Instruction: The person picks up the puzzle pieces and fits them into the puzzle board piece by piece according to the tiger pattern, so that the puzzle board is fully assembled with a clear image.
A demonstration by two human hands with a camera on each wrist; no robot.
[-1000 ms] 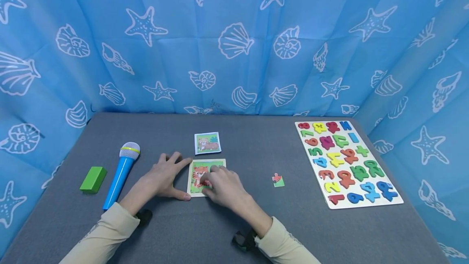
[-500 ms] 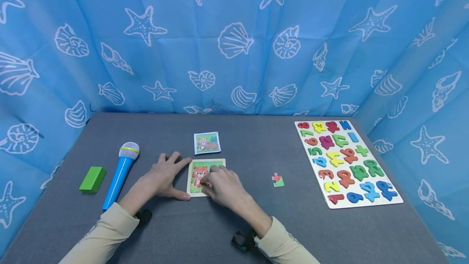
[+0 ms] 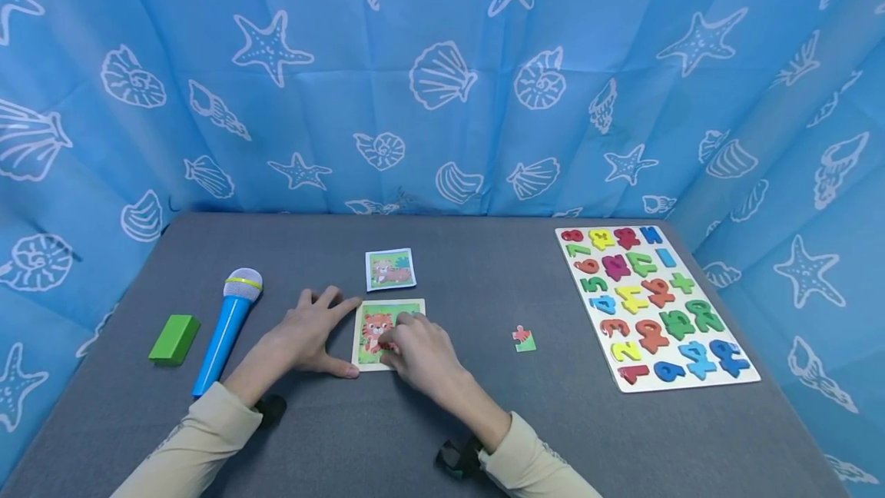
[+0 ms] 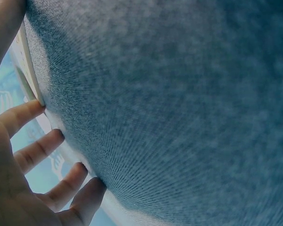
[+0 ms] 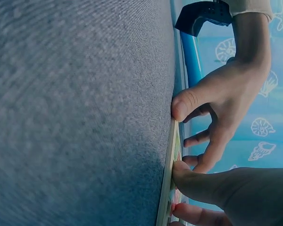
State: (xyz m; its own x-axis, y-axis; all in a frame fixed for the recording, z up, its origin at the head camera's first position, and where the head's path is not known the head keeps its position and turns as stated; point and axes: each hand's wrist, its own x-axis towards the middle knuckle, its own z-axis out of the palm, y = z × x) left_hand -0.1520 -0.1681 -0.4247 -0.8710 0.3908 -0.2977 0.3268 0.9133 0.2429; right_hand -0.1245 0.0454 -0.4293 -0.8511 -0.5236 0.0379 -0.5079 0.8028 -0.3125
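Note:
A small framed jigsaw puzzle (image 3: 369,358) with a tiger picture lies on the table in the head view, its right part hidden by my right hand (image 3: 423,350). The fingers of that hand curl down over the lower right of the picture and pinch a puzzle piece there, mostly covered. In the right wrist view the thumb (image 5: 183,175) sits at the frame's near edge. My left hand (image 3: 314,335) is spread, index fingertip at the frame's upper left corner and thumb at its lower left corner. A loose puzzle piece (image 3: 524,339), red and green, lies to the right.
Just behind the puzzle is a small picture card (image 3: 390,270). At left lie a blue toy microphone (image 3: 227,336) and a green block (image 3: 174,340). A white board (image 3: 604,375) of coloured numbers and shapes lies at right. A blue shell-print curtain (image 3: 484,129) borders the table.
Both hands keep their places at the puzzle, with only very slight motion of the right fingers. The whole head view has shifted a little.

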